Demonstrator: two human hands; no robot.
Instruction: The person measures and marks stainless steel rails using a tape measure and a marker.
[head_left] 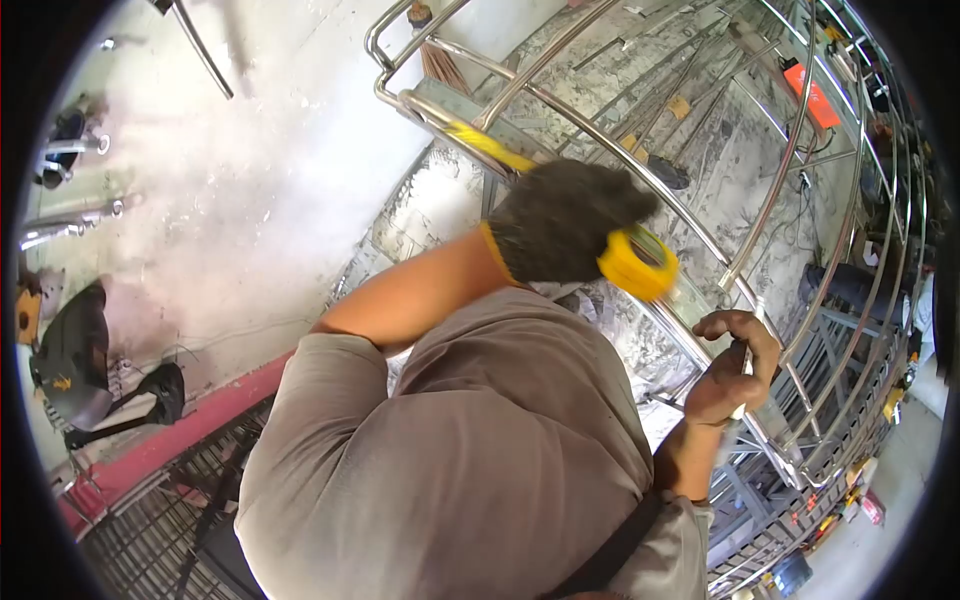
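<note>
My left hand [570, 220], in a dark glove, is closed around a yellow tape measure [638, 268] whose case sticks out on its right side. A yellow strip of tape blade [490, 148] shows past the glove's other side, lying along a shiny metal tube frame [560, 105]. Bare and curled, my right hand [735, 370] grips a thin white pen-like stick [760, 306] beside the frame's lower right end. Motion blurs the glove and the tape measure slightly.
Curved metal tubes [860, 190] arch across the right side. A brush [440, 60] stands behind the frame, and thin rods [690, 80] lie on the stained floor. An orange-red box [811, 96] is at upper right. A dark helmet-like object [75, 355] hangs by the left wall.
</note>
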